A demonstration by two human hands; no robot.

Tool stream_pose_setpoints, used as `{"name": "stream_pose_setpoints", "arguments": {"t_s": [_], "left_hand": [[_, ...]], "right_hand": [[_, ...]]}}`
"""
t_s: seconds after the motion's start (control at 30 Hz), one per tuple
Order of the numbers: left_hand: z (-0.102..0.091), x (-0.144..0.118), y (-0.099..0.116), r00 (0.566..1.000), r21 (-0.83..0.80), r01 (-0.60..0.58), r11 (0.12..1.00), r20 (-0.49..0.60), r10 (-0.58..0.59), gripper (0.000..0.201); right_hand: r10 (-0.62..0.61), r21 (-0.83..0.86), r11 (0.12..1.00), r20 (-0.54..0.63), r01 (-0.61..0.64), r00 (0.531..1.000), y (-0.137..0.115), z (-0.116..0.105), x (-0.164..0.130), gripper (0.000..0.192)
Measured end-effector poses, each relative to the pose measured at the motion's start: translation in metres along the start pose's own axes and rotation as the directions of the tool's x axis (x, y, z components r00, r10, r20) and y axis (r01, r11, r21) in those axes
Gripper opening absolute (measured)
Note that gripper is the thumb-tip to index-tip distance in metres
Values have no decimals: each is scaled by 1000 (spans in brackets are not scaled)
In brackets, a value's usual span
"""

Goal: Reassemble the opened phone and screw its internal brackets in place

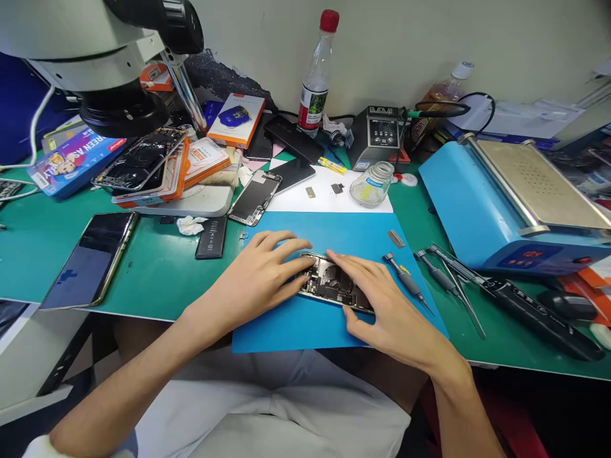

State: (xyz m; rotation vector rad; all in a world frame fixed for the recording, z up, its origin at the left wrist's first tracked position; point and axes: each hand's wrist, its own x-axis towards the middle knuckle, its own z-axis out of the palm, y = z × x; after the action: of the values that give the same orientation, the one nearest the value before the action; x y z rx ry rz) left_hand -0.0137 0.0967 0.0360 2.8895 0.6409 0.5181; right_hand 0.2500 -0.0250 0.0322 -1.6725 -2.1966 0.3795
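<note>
An opened smartphone (329,283) lies on the blue mat (281,331), its circuit board, dark coil and other inner parts showing. My right hand (389,299) is closed around its right end, thumb at the near edge and fingers along the far edge. From the other side my left hand (262,273) reaches over the phone's left end; its fingers are stretched and apart, with some tips touching the inner parts. Whether anything tiny lies under those tips is hidden. Right of the phone are a slim screwdriver (408,282) and a small metal piece (396,238).
A microscope (119,63) overhangs the left. Behind the mat are a removed screen (256,196), a glass jar (373,184) and a plastic bottle (315,83). A battery (210,238) and a phone (90,261) lie left. At right: tweezers (470,308), a black tool (544,315), a blue heating plate (477,210).
</note>
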Motion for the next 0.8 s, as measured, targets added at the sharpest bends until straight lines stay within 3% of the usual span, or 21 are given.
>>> {"name": "stream_pose_setpoints", "arguments": {"t_s": [0.13, 0.23, 0.3, 0.5, 0.8], "left_hand": [[-3, 2, 5, 1000, 49, -12, 999, 7, 11, 33], [-4, 7, 7, 1000, 89, -22, 996, 8, 22, 35], [-5, 12, 8, 999, 117, -32, 993, 12, 31, 29], [-4, 21, 5, 997, 151, -80, 985, 16, 79, 26], [5, 21, -1, 998, 120, -55, 991, -27, 59, 27]], "right_hand": [[-51, 18, 998, -192, 56, 980, -5, 8, -6, 68], [-128, -11, 991, -401, 135, 907, -13, 14, -8, 31], [-194, -55, 980, -454, 190, 869, -19, 18, -8, 20], [-255, -148, 966, -414, 212, 874, -32, 30, -3, 18], [-297, -226, 948, -360, 226, 885, -33, 31, 6, 21]]}}
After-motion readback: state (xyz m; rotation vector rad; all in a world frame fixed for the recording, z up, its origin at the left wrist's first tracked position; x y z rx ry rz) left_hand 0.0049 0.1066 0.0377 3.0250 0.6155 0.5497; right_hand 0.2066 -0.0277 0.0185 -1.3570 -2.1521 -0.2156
